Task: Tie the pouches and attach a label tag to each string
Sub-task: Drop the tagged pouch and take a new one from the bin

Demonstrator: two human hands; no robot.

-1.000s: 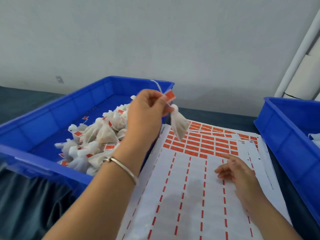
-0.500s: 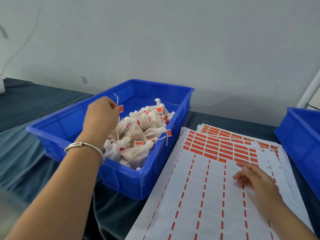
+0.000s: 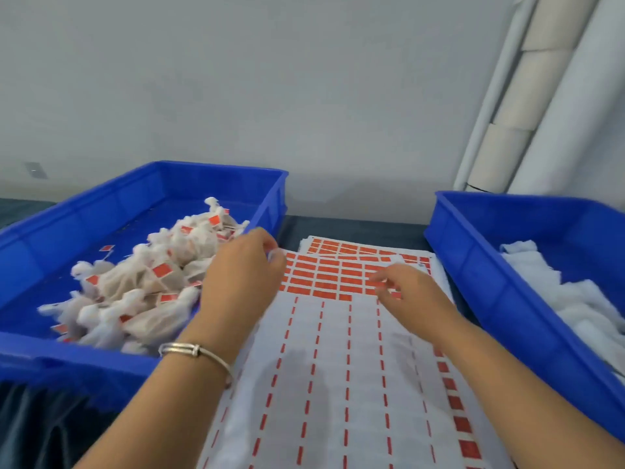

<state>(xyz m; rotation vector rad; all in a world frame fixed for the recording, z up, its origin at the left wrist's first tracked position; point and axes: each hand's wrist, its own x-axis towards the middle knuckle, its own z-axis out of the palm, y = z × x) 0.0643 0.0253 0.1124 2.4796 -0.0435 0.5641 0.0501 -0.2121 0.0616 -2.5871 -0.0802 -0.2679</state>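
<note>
Hovering: left hand (image 3: 241,275) loosely curled, empty; right hand (image 3: 407,292) pinching label sheet (image 3: 338,367).

Glossy blue plastic bin (image 3: 101,211), gauzy cloth pouches (image 3: 142,282), matt paper label sheet (image 3: 338,367).

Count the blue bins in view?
2. The left blue bin holds tagged pouches; the right blue bin, cut off by the frame, holds white material.

The left hand (image 3: 241,279) covers part of the tied pouches (image 3: 142,282) and the left bin's (image 3: 84,211) near right corner, both bins and the label sheet (image 3: 338,367) run off the frame, and motion blur smears the right hand's fingertips (image 3: 380,286).
</note>
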